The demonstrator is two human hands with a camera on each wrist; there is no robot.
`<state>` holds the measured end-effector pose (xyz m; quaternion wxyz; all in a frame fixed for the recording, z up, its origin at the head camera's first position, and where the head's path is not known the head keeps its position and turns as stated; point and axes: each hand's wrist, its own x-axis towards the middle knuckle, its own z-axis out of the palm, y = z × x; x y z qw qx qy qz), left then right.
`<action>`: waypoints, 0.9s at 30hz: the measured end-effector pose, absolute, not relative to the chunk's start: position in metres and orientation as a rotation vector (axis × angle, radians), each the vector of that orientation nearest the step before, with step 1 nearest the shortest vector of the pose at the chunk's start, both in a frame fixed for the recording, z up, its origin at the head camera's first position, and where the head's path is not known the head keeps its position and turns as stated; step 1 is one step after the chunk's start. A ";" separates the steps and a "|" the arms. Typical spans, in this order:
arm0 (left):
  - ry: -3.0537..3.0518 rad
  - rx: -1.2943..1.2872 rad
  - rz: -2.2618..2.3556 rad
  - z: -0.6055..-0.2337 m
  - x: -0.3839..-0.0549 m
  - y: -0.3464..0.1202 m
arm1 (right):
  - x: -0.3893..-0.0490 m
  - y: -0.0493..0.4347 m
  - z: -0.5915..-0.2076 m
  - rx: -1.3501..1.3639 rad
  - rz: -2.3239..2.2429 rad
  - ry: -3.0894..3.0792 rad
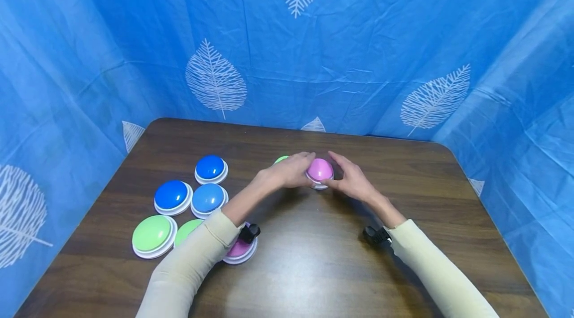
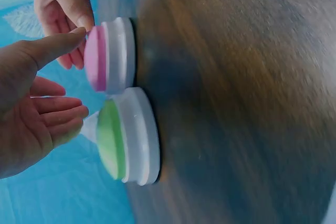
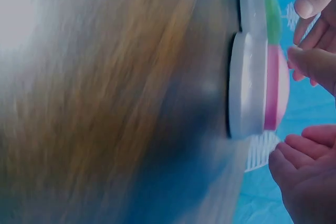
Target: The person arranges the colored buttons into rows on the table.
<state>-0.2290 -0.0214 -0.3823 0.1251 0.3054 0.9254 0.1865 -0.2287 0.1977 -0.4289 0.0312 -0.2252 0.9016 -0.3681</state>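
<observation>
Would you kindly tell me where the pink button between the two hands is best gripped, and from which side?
Probably pinch its white base front-to-back, from the right: it juts beyond the domed pink top, and a green button crowds its left.

Around the pink button [image 1: 320, 169], approach is hemmed in by the left hand [image 1: 291, 171] at 9 o'clock and the right hand [image 1: 356, 182] at 3 to 4. At 9 o'clock, the way is further narrowed by a green button [image 2: 111, 140] just beside it. Open passage is offered across the tabletop [image 1: 309, 248] at 6 o'clock. The far side is bounded by the curtain [image 1: 287, 79] at 12; movement toward 8 is obstructed by clustered buttons [image 1: 207, 199].
</observation>
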 end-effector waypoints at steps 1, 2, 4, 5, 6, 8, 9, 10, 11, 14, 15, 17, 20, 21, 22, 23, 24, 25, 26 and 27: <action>2.702 0.888 0.543 -0.380 -0.227 -0.025 | -0.227 0.196 -0.428 -0.704 -1.137 2.797; 2.710 0.888 0.536 -0.379 -0.225 -0.028 | -0.225 0.194 -0.426 -0.711 -1.144 2.814; 2.730 0.884 0.523 -0.375 -0.220 -0.035 | -0.221 0.190 -0.423 -0.732 -1.159 2.840; 2.742 0.884 0.512 -0.373 -0.217 -0.039 | -0.219 0.188 -0.422 -0.747 -1.170 2.848; 2.752 0.883 0.502 -0.371 -0.214 -0.043 | -0.217 0.186 -0.421 -0.764 -1.184 2.853; 2.761 0.885 0.494 -0.368 -0.207 -0.051 | -0.212 0.182 -0.419 -0.780 -1.208 2.849; 2.764 0.892 0.485 -0.367 -0.204 -0.055 | -0.210 0.180 -0.418 -0.794 -1.214 2.846; 2.768 0.909 0.461 -0.365 -0.201 -0.059 | -0.208 0.178 -0.417 -0.808 -1.221 2.840; 2.771 0.922 0.446 -0.364 -0.198 -0.062 | -0.206 0.176 -0.417 -0.822 -1.222 2.833; 2.786 0.953 0.388 -0.361 -0.188 -0.074 | -0.198 0.170 -0.417 -0.855 -1.216 2.803; 2.791 0.953 0.371 -0.360 -0.184 -0.078 | -0.196 0.167 -0.417 -0.866 -1.211 2.792; 2.797 0.930 0.369 -0.359 -0.175 -0.086 | -0.189 0.162 -0.418 -0.893 -1.197 2.769; 2.798 0.882 0.390 -0.360 -0.161 -0.100 | -0.180 0.153 -0.419 -0.985 -1.159 2.739; 2.799 0.867 0.393 -0.361 -0.156 -0.105 | -0.177 0.150 -0.420 -1.025 -1.147 2.726; 2.800 0.854 0.396 -0.362 -0.151 -0.110 | -0.174 0.147 -0.421 -1.060 -1.135 2.714; 2.801 0.836 0.400 -0.363 -0.146 -0.114 | -0.171 0.143 -0.422 -1.099 -1.124 2.701; 2.802 0.813 0.397 -0.363 -0.141 -0.119 | -0.169 0.140 -0.423 -1.141 -1.111 2.689; 2.808 0.803 0.380 -0.364 -0.137 -0.123 | -0.166 0.137 -0.424 -1.170 -1.105 2.673; 2.817 0.800 0.356 -0.366 -0.133 -0.127 | -0.163 0.134 -0.425 -1.199 -1.098 2.656; 2.822 0.794 0.336 -0.366 -0.129 -0.131 | -0.160 0.132 -0.427 -1.221 -1.089 2.639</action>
